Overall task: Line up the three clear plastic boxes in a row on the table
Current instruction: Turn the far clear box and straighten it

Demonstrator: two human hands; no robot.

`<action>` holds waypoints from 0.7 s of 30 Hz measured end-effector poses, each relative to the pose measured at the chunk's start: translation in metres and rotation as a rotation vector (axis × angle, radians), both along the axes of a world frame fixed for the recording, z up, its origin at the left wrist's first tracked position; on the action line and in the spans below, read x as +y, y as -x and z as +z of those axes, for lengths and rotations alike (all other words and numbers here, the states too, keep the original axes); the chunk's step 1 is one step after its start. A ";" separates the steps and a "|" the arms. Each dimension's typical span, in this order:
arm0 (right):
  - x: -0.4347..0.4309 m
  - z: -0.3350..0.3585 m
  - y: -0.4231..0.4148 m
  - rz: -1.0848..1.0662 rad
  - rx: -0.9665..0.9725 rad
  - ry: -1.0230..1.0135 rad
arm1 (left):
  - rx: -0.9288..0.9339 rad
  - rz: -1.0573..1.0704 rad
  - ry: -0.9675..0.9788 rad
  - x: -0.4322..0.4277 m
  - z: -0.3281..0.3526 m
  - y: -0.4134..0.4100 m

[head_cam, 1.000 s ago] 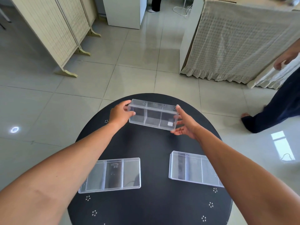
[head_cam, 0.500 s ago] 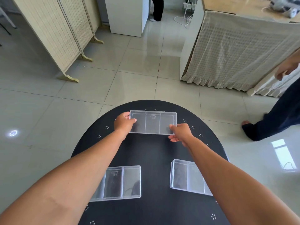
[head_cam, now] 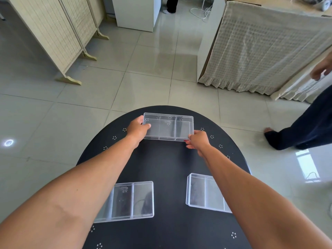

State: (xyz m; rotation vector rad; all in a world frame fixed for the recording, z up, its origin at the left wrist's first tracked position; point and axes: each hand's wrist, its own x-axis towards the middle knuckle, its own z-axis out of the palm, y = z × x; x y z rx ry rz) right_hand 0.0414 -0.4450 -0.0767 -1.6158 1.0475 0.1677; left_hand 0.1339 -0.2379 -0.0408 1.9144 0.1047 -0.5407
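1. The round black table [head_cam: 167, 164] bears three clear plastic boxes
2. Both forearms reach straight out toward 12 o'clock
3. The far box [head_cam: 168, 127] lies at the table's 12 o'clock edge; the near-left box [head_cam: 132, 201] at 7 o'clock and the near-right box [head_cam: 203, 192] at 5 o'clock lie apart
4. The left hand [head_cam: 137, 128] pinches the far box's left end; the right hand [head_cam: 198, 141] grips its near right corner
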 end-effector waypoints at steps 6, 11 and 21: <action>-0.001 -0.004 0.000 0.006 -0.012 0.012 | 0.025 0.011 -0.005 0.000 -0.006 0.001; 0.000 -0.003 0.005 0.003 -0.012 -0.003 | 0.027 0.040 -0.036 0.001 -0.003 0.007; 0.004 0.024 0.051 -0.005 -0.046 0.014 | -0.005 0.165 0.013 0.024 0.013 0.048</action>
